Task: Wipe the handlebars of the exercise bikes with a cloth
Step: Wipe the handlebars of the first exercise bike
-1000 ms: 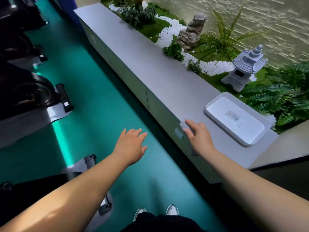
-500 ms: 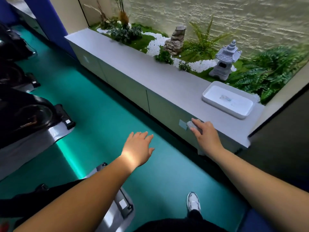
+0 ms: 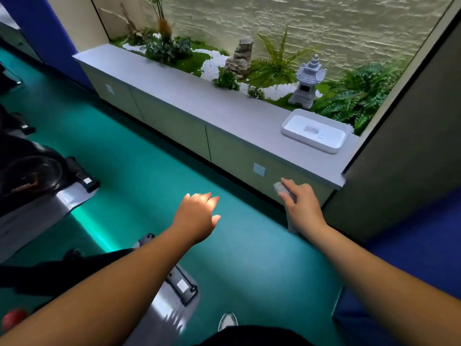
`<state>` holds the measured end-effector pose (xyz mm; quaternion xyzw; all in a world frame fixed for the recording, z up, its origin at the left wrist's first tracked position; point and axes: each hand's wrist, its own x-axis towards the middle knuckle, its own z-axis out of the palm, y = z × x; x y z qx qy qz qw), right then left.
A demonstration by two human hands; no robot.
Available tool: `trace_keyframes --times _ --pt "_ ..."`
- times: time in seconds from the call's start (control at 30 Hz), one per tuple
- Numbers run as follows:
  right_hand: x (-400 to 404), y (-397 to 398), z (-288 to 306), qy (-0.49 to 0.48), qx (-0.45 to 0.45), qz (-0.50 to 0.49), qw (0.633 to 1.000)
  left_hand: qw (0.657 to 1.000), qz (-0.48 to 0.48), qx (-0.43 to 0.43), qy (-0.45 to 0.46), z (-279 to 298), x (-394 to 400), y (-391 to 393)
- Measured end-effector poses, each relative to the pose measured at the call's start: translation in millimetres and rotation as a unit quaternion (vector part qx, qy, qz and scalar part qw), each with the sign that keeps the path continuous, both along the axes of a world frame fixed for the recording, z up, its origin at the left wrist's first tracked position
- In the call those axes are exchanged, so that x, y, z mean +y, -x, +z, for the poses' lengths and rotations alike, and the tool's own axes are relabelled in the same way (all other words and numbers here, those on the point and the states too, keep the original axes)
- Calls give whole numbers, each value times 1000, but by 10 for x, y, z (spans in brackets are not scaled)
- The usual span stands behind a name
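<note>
While both arms reach over the teal floor (image 3: 139, 156):
Right hand (image 3: 303, 208): fingers curled, gripping 1 grey cloth (image 3: 280, 189) before the cabinet (image 3: 232, 156).
Left hand (image 3: 197, 217): fingers relaxed, empty.
Bikes: 2 bases (image 3: 45, 178) at left.
Tray (image 3: 314, 131): 1, on countertop.

Both arms (image 3: 104, 290) are bare to the frame's edge, no sleeves showing. At six o'clock, dark, probably black, trousers (image 3: 249, 337) and the toe of one white shoe (image 3: 227, 320).

The right hand (image 3: 300, 206) hides most of the grey cloth (image 3: 280, 189), and the exercise bikes (image 3: 32, 176) (handlebars unseen) are cut off at left.
</note>
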<state>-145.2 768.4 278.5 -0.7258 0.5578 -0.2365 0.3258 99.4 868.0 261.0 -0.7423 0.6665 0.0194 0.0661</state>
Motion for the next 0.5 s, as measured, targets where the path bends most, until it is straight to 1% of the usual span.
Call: trace_keyframes --times 0.13,0.23,0.5 --pt "261 8 52 -18 0 20 1000 1000 25 7 5 26 330 36" --pt "475 -17 76 -23 -9 34 999 999 46 28 -3 23 618 34" --pt "1132 -296 203 -5 -7 51 999 997 62 36 5 112 1366 -128"
